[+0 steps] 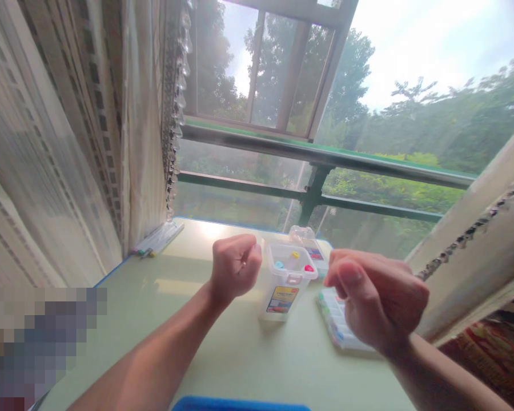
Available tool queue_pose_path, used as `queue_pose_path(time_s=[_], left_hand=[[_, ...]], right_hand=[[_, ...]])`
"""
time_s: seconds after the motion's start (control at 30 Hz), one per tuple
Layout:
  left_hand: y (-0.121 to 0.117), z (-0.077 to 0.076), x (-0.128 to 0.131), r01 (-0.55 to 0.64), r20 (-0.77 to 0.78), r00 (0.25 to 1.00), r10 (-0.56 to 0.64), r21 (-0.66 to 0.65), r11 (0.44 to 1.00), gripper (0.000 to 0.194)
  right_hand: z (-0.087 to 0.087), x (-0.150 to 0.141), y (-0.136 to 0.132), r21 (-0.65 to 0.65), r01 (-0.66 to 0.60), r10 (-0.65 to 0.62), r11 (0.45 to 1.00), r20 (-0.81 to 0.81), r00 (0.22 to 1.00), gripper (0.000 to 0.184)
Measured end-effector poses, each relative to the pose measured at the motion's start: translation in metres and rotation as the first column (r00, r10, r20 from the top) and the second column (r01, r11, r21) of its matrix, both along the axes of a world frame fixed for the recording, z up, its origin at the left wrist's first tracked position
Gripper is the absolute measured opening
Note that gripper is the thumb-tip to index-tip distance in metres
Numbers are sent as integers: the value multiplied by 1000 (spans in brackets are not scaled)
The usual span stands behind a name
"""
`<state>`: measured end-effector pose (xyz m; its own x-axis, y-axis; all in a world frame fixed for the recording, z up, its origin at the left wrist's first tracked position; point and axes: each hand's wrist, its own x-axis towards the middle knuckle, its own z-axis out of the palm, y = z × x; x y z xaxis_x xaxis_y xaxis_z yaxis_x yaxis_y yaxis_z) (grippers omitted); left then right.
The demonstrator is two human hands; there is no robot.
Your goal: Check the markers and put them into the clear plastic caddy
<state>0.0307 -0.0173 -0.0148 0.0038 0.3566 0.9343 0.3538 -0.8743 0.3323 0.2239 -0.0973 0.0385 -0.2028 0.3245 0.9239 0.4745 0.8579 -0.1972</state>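
Both of my hands are raised over the table in fists. My left hand (236,266) is closed just left of a clear plastic container (272,299), apart from it, and nothing sticks out of the fingers. On the other side, my right hand (377,294) is also closed, its thumb pressed against the curled fingers, with no object showing. The container stands upright and uncovered, with a yellow and blue label on its front. Inside it show a light blue piece (279,265), a yellow piece (295,255) and a red piece (309,268).
Behind the container lies a clear lidded box (314,251). A flat compartment case (338,328) is partly covered by my right hand. Pens in a clear pack (160,240) lie far left. A blue edge (240,404) shows at the near side. Window railing and curtains border the table (235,354).
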Motion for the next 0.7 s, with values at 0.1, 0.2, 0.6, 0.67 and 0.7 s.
queue_pose_path(time_s=[0.1, 0.2, 0.6, 0.67, 0.7], left_hand=[[1, 0, 0, -6, -29, 1000, 7, 28, 1000, 39], [3, -1, 0, -29, -57, 998, 31, 40, 999, 39], [14, -7, -3, -104, -202, 975, 88, -70, 992, 40], [14, -7, -3, -110, -224, 971, 87, -91, 990, 40], [15, -7, -3, -114, -231, 969, 88, -103, 988, 39]], right_hand=[[-30, -15, -16, 153, -121, 53, 981, 388, 920, 35], [-65, -30, -13, 228, -200, 65, 953, 490, 869, 41], [-93, -31, 0, 27, -234, 186, 972, 519, 834, 36], [-91, -31, 1, 42, -233, 182, 972, 498, 848, 34], [-92, -31, 1, 47, -237, 184, 970, 489, 853, 34]])
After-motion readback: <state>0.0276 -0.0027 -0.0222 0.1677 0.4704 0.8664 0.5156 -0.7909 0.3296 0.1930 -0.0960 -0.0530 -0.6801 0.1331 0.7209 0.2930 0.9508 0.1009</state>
